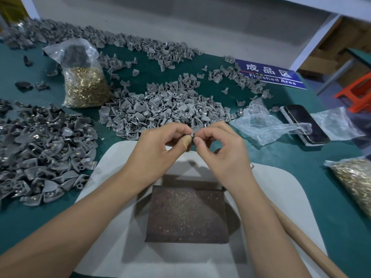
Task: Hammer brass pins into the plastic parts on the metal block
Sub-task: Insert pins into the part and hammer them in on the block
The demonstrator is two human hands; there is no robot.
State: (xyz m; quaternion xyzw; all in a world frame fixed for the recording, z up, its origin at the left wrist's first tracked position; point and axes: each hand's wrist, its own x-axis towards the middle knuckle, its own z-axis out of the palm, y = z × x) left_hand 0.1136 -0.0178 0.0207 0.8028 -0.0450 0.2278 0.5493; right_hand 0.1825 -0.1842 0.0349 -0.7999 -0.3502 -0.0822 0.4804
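Head view shows your 2 hands raised together above the far edge of the metal block [186,213]. Your left hand [158,149] and right hand [220,149] both pinch 1 small grey plastic part [193,135] between thumb and fingertips; a brass pin is too small to confirm here. The left index finger carries a bandage [185,141].

The block sits near you on a pale mat [281,187], with nothing on its top face. A wooden hammer handle [297,233] lies at the near right, under your right forearm; its head is not visible.

Risks from this position:
1. The part may slip from the pinch and drop into the loose parts pile [160,105] just beyond your hands, mixing with unfinished stock.
2. A pin seated crooked by hand will likely bend under the hammer.
3. The phone [305,125] at the far right lies within reach of a stray swing.

Spare pins are in the bag [86,87] at the far left.
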